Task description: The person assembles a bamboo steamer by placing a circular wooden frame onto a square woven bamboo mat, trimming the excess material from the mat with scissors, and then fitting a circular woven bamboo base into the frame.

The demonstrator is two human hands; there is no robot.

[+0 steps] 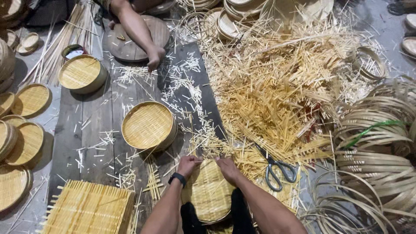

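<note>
Two hands: both rest on the far rim of one round woven bamboo tray (209, 193), which lies on the person's lap over the floor (93, 125).
Left hand (187, 164): at about 11 o'clock on the tray rim, fingers curled over the edge and pinching loose strip ends; a black wristband sits just behind it.
Right hand (227, 169): at about 1 o'clock on the same rim, fingers bent down onto the weave, grasping the edge.
Direction from the grip: the tray body extends toward 6 o'clock, back to the person; both hands are equally near.
Long axis: the tray is round, with none to speak of; its visible weave runs roughly 9 to 3 o'clock.
Scissors (277, 167): on the floor at 3 o'clock of the right hand, near but apart, handles toward the person.
Finished tray (147, 125): at 11 o'clock, well apart.
Hidden: the tray's near edge is covered by forearms and dark clothing; fingertips are lost among the strips.
Another person's foot (154, 58): far off at 12 o'clock.
</note>
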